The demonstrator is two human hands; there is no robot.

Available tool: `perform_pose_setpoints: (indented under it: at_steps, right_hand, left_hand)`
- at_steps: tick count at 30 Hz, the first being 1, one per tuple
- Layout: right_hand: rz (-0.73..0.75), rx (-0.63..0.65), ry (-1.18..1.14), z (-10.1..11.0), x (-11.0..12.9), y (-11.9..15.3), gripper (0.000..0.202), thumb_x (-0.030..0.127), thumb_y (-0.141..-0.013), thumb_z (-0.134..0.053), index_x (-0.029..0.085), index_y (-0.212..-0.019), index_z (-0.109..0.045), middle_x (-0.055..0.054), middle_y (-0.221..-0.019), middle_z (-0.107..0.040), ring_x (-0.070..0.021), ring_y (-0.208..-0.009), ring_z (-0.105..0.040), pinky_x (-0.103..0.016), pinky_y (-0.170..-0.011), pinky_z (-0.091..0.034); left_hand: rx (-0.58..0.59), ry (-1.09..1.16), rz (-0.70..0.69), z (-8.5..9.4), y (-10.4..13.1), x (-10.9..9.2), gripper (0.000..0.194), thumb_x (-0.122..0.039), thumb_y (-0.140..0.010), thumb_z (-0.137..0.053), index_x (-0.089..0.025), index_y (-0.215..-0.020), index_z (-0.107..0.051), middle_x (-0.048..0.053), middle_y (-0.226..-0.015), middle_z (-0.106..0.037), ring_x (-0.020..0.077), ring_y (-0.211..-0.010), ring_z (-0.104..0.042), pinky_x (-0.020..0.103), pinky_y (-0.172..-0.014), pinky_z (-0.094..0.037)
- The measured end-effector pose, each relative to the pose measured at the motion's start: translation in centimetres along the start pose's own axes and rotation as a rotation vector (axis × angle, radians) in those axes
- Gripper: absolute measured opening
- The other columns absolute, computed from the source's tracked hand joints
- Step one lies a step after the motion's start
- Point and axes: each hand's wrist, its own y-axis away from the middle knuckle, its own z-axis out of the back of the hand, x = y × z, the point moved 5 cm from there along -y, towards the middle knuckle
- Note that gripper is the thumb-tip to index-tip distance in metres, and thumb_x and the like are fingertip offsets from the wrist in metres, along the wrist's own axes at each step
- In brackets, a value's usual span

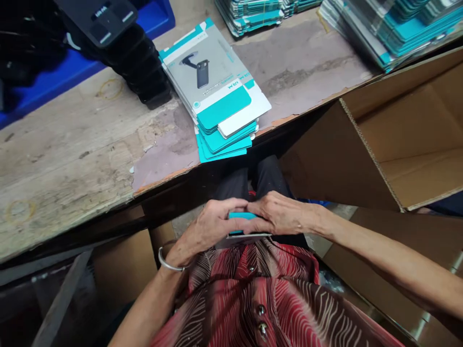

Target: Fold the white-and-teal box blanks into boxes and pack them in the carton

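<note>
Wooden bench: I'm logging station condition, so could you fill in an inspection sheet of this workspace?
Surface: wooden bench, worn, its covering peeling in patches.
Job's things: teal carton between the hands; stack of printed cartons, its flaps overhanging the bench edge.
Clutter: stacked black items beside that stack; blue bin; further carton bundles behind.
Hands: left hand and right hand both hold the teal carton.
Cables: nothing seen.
Surroundings: open cardboard box at the right.

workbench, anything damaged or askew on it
Yes: the workbench has a ragged, peeling grey covering, with worn wood bare to the left. The nearest carton pile sits crooked, lower cartons fanned unevenly at the front edge.
</note>
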Motion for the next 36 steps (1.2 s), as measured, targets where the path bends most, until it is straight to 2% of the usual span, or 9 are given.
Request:
perform_pose_setpoints:
  at_steps: [3,8,13,16,20,25,28,30,36]
  right_hand:
    - [-0.040,0.096,-0.259,-0.5,-0.1,2.4,0.028,0.039,-0.095,-0.048,0.015,-0.087,-0.059,0.003,-0.062,-0.053,-0.0067,-0.050,-0.045,-0.020,-0.050,-0.029]
    - [-0.036,-0.069,-0.304,-0.9,-1.3,2.7,0.029,0.028,-0.091,-0.050,0.017,-0.064,-0.048,0.009,-0.049,-0.029,-0.0047,-0.043,-0.026,-0.021,-0.046,-0.022]
    - [-0.013,-0.149,-0.338,-1.4,-2.4,2.6,0.021,0.029,-0.092,-0.046,0.015,-0.079,-0.056,0.005,-0.061,-0.043,-0.0065,-0.052,-0.037,-0.022,-0.054,-0.029]
    - [0.003,-0.132,-0.425,-1.9,-2.9,3.4,0.020,0.028,-0.092,-0.045,0.015,-0.083,-0.058,0.006,-0.060,-0.043,-0.0065,-0.051,-0.037,-0.021,-0.053,-0.029]
    - [-0.065,-0.285,-0.420,-1.9,-3.6,3.4,0.020,0.016,-0.083,-0.049,0.014,-0.064,-0.055,0.007,-0.051,-0.036,-0.0057,-0.047,-0.032,-0.022,-0.051,-0.026]
    - [-0.119,-0.269,-0.760,-2.7,-4.0,3.9,0.019,0.024,-0.083,-0.056,0.014,-0.085,-0.071,0.002,-0.065,-0.059,-0.0093,-0.059,-0.049,-0.023,-0.060,-0.038]
    - [-0.205,-0.309,-1.224,-4.2,-4.7,5.2,0.024,0.031,-0.077,-0.066,0.018,-0.094,-0.074,-0.001,-0.082,-0.070,-0.0135,-0.074,-0.060,-0.026,-0.072,-0.045]
    - [-0.294,-0.387,-1.443,-5.5,-5.0,5.7,0.021,0.029,-0.067,-0.075,0.018,-0.085,-0.076,0.000,-0.075,-0.070,-0.0136,-0.068,-0.060,-0.027,-0.069,-0.046]
    - [-0.301,-0.479,-1.631,-8.0,-4.0,4.1,0.017,0.017,-0.050,-0.081,0.016,-0.065,-0.073,0.001,-0.066,-0.063,-0.0109,-0.060,-0.053,-0.025,-0.058,-0.039]
  left_hand:
    - [0.135,-0.205,0.009,-0.7,0.2,-1.2,0.017,-0.026,-0.072,-0.067,-0.018,-0.082,-0.077,-0.003,-0.057,-0.060,0.0110,-0.050,-0.047,0.021,-0.046,-0.032]
    - [0.201,-0.594,-0.084,-1.6,-1.6,-2.8,0.018,-0.013,-0.073,-0.058,-0.018,-0.057,-0.066,-0.006,-0.043,-0.037,0.0080,-0.042,-0.027,0.025,-0.046,-0.021]
    - [0.331,-0.772,-0.073,-1.3,-3.4,-3.3,0.019,-0.006,-0.068,-0.056,-0.019,-0.054,-0.057,-0.006,-0.043,-0.029,0.0090,-0.043,-0.021,0.027,-0.046,-0.017]
    - [0.452,-0.693,-0.084,-1.3,-3.0,-3.3,0.018,-0.010,-0.074,-0.054,-0.021,-0.073,-0.069,-0.006,-0.047,-0.037,0.0094,-0.044,-0.027,0.026,-0.048,-0.020]
    - [0.464,-0.526,-0.196,-1.2,-2.2,-2.9,0.031,-0.014,-0.076,-0.057,-0.022,-0.102,-0.072,-0.002,-0.056,-0.051,0.0112,-0.047,-0.035,0.026,-0.052,-0.027]
    - [0.593,-0.702,-0.450,-1.7,-1.3,-3.0,0.043,-0.006,-0.083,-0.045,-0.022,-0.117,-0.065,-0.001,-0.067,-0.057,0.0094,-0.054,-0.046,0.022,-0.053,-0.032]
    - [0.594,-0.781,-0.427,-1.6,-1.1,-3.1,0.049,-0.003,-0.085,-0.040,-0.022,-0.126,-0.060,-0.001,-0.070,-0.060,0.0077,-0.053,-0.046,0.021,-0.053,-0.032]
    - [0.592,-0.804,-0.404,-1.7,-0.9,-3.2,0.050,-0.002,-0.085,-0.039,-0.020,-0.127,-0.060,0.001,-0.074,-0.063,0.0078,-0.055,-0.048,0.021,-0.054,-0.033]
    - [0.606,-0.820,-0.348,-3.3,-0.4,-3.7,0.059,0.001,-0.075,-0.039,-0.022,-0.123,-0.063,0.002,-0.073,-0.071,0.0066,-0.046,-0.040,0.020,-0.049,-0.030]
